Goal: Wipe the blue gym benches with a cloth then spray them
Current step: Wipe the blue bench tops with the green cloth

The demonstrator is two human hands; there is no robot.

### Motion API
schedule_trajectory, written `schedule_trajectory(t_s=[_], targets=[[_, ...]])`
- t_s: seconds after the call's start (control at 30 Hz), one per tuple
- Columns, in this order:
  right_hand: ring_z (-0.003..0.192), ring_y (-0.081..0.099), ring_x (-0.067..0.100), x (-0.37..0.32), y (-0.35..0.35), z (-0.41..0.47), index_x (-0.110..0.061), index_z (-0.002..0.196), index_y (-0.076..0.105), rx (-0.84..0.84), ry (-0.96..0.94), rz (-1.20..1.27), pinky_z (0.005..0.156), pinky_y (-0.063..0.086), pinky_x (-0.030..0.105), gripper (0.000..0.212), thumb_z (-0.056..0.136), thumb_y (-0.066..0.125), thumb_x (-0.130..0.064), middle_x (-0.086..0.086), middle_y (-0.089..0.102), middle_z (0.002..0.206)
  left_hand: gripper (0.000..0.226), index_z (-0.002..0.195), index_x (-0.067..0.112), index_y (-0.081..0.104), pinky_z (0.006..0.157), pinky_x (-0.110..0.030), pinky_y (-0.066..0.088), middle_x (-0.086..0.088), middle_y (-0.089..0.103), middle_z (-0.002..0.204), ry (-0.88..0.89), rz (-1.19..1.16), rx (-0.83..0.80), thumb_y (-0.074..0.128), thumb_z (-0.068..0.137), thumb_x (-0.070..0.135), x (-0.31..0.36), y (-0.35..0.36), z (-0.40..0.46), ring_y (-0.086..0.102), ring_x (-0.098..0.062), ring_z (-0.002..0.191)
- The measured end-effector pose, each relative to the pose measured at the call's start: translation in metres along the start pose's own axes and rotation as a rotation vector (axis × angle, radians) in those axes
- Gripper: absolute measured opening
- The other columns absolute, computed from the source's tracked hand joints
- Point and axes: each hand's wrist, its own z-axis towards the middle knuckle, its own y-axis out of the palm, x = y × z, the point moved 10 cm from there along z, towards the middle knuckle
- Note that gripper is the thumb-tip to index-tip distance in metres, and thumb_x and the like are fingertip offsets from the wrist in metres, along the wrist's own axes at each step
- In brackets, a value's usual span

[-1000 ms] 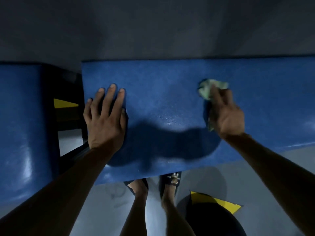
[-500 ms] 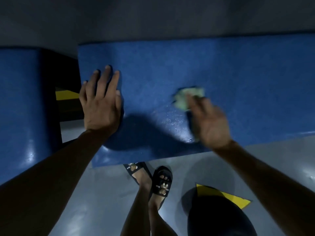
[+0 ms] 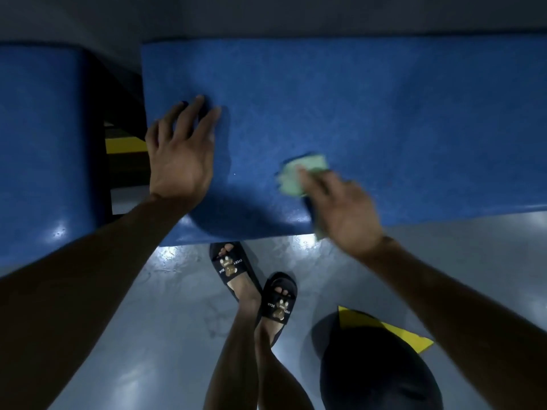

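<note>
We see the cloth [image 3: 302, 175], pale green and bunched, lying on the top of the main blue bench [image 3: 370, 113], close to the bench's near edge and a bit left of its middle. Our right hand [image 3: 344, 214] presses down on the cloth with fingers stretched forward over it; part of the cloth also pokes out under the palm at the bench's near edge. The hand is motion-blurred, so we cannot tell whether the fingers only press or also pinch the fabric. Our left hand [image 3: 180, 155] lies flat on the bench near its left end, fingers straight and slightly spread, palm down, holding nothing; its heel sits just at the bench's left edge. The bench surface shows a dark shadow patch between the two hands, toward the near edge. Left of the bench, across a dark gap, is a second blue bench [image 3: 44, 149], glossy with light spots. In that gap a yellow strip [image 3: 125, 145] shows on the floor. In front of the bench's near edge is the grey floor [image 3: 148, 335], our feet in black slides [image 3: 254, 282] with a bear print, and a yellow floor marking [image 3: 411, 340] off to the right, partly covered by dark shorts.
</note>
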Motion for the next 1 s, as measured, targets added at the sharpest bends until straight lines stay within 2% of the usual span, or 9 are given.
schedule_trajectory(t_s=[0.13, 0.23, 0.3, 0.43, 0.57, 0.67, 0.77, 0.9, 1.0], targets=[[0.071, 0.053, 0.046, 0.123, -0.015, -0.044, -0.015, 0.155, 0.031, -0.002, 0.539, 0.057, 0.063, 0.050, 0.051, 0.064, 0.092, 0.042, -0.016, 0.027, 0.043, 0.134, 0.046, 0.150, 0.028, 0.040, 0.111, -0.055, 0.026, -0.003, 0.033, 0.161, -0.057, -0.057, -0.037, 0.039, 0.105, 0.028, -0.002, -0.001, -0.034, 0.028, -0.032, 0.146], [0.085, 0.059, 0.052, 0.092, -0.003, -0.047, -0.007, 0.154, 0.030, 0.077, 0.810, 0.110, 0.071, 0.051, 0.051, 0.061, 0.095, 0.040, -0.014, 0.032, 0.036, 0.148, 0.046, 0.150, 0.027, 0.040, 0.112, -0.055, 0.026, -0.003, 0.033, 0.161, -0.095, -0.067, -0.055, 0.040, 0.104, 0.025, -0.010, 0.000, -0.053, 0.028, -0.032, 0.146], [0.074, 0.063, 0.047, 0.024, 0.006, -0.028, 0.001, 0.149, 0.039, 0.103, 0.742, 0.153, 0.063, 0.053, 0.044, 0.057, 0.093, 0.038, -0.012, 0.036, 0.042, 0.143, 0.045, 0.150, 0.026, 0.041, 0.112, -0.055, 0.027, -0.005, 0.034, 0.160, -0.095, -0.061, -0.053, 0.039, 0.105, 0.025, -0.010, -0.002, -0.063, 0.029, -0.032, 0.146], [0.064, 0.057, 0.026, -0.100, 0.008, 0.001, 0.004, 0.141, 0.050, 0.030, 0.296, 0.098, 0.056, 0.047, 0.034, 0.060, 0.083, 0.041, -0.010, 0.021, 0.061, 0.116, 0.048, 0.150, 0.025, 0.041, 0.111, -0.052, 0.027, -0.002, 0.035, 0.159, -0.056, -0.063, -0.051, 0.035, 0.102, 0.029, -0.005, -0.013, -0.075, 0.030, -0.030, 0.144], [0.071, 0.060, 0.029, -0.073, 0.001, -0.006, -0.008, 0.146, 0.046, -0.026, -0.025, 0.017, 0.064, 0.048, 0.036, 0.075, 0.072, 0.057, -0.017, 0.015, 0.061, 0.114, 0.048, 0.149, 0.025, 0.043, 0.110, -0.053, 0.029, -0.003, 0.039, 0.156, -0.036, -0.096, -0.027, 0.036, 0.101, 0.028, -0.008, -0.026, -0.083, 0.032, -0.031, 0.142], [0.067, 0.059, 0.041, 0.042, -0.009, -0.037, -0.011, 0.148, 0.043, -0.014, 0.213, -0.021, 0.062, 0.050, 0.043, 0.067, 0.082, 0.056, -0.013, 0.025, 0.055, 0.127, 0.048, 0.148, 0.023, 0.044, 0.109, -0.054, 0.032, -0.005, 0.040, 0.155, -0.043, -0.129, -0.014, 0.038, 0.101, 0.026, -0.018, -0.029, -0.088, 0.034, -0.032, 0.142], [0.082, 0.056, 0.051, 0.116, -0.013, -0.078, -0.012, 0.155, 0.029, -0.047, 0.541, 0.016, 0.075, 0.048, 0.054, 0.064, 0.095, 0.053, -0.016, 0.032, 0.040, 0.139, 0.047, 0.148, 0.021, 0.045, 0.110, -0.054, 0.032, -0.005, 0.040, 0.156, -0.046, -0.129, -0.019, 0.038, 0.101, 0.026, -0.027, -0.024, -0.090, 0.033, -0.033, 0.143], [0.096, 0.058, 0.054, 0.076, 0.005, -0.071, -0.009, 0.154, 0.030, 0.060, 0.792, 0.074, 0.079, 0.050, 0.054, 0.058, 0.098, 0.040, -0.019, 0.032, 0.034, 0.148, 0.046, 0.147, 0.022, 0.046, 0.109, -0.054, 0.034, -0.004, 0.039, 0.157, -0.075, -0.137, -0.029, 0.037, 0.102, 0.027, -0.039, -0.019, -0.091, 0.034, -0.034, 0.142], [0.083, 0.063, 0.048, -0.029, 0.022, -0.032, 0.001, 0.148, 0.042, 0.111, 0.697, 0.136, 0.070, 0.053, 0.045, 0.056, 0.093, 0.043, -0.012, 0.036, 0.046, 0.140, 0.046, 0.146, 0.022, 0.047, 0.109, -0.054, 0.034, -0.003, 0.039, 0.157, -0.065, -0.129, -0.036, 0.036, 0.103, 0.028, -0.043, -0.020, -0.092, 0.035, -0.033, 0.141]])
